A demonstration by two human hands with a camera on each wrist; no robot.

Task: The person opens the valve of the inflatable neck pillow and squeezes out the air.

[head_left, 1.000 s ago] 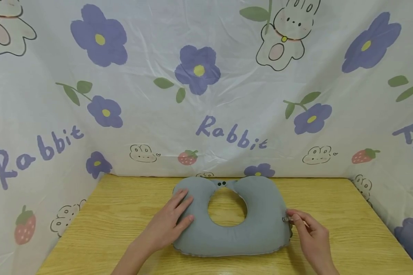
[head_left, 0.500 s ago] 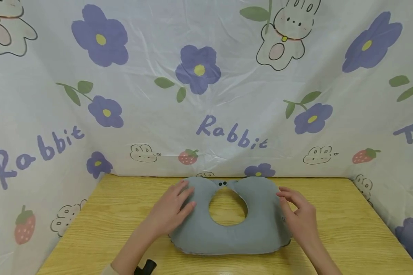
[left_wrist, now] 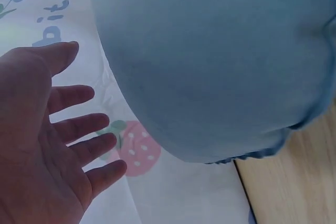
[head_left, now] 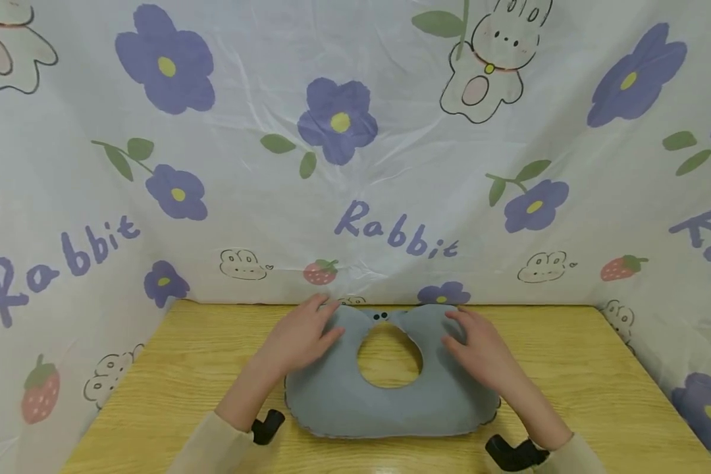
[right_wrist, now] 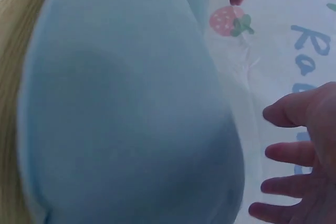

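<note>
Both left hand (head_left: pixel 299 337) and right hand (head_left: pixel 480 345) have loose, spread fingers gripping nothing — an uneven push could skid the grey neck pillow (head_left: pixel 391 413) across the table (head_left: pixel 569 368)

You have a yellow wood table (head_left: pixel 569 355) in front of you, with thin wavy lines in the wood. On it, about in the middle, lies a puffy gray-blue neck pillow (head_left: pixel 391 415). It lies flat, with its two round ends on the far side, near the table's far edge. You can see the table through its round hole.
</note>
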